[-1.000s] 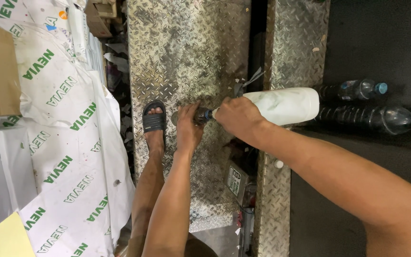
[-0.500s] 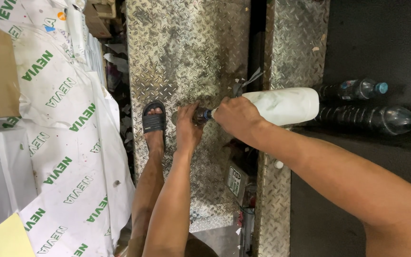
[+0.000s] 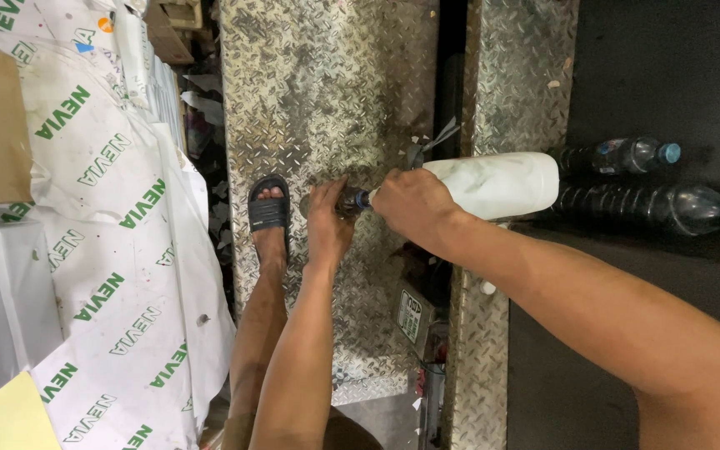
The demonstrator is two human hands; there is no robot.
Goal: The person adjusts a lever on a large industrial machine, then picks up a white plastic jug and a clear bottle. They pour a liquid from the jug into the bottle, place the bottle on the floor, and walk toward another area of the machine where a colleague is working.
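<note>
Head view | left hand (image 3: 327, 225) grips small dark bottle (image 3: 345, 202) | right hand (image 3: 410, 204) holds white plastic jug (image 3: 493, 183) neck, centre frame | unchanged since earlier frames, possibly pouring

Bare forearms, no sleeves, no gloves, no rings visible on left hand (image 3: 328, 223) or right hand (image 3: 410, 204). Bare leg at seven o'clock; black slide sandal (image 3: 268, 205) with broad strap.

A single head-worn camera is looking steeply down from close range, taking in both forearms reaching away from the viewer over a diamond-plate metal floor (image 3: 327, 92). The picture is sitting turned sideways. No second view is sharing the scene.
</note>
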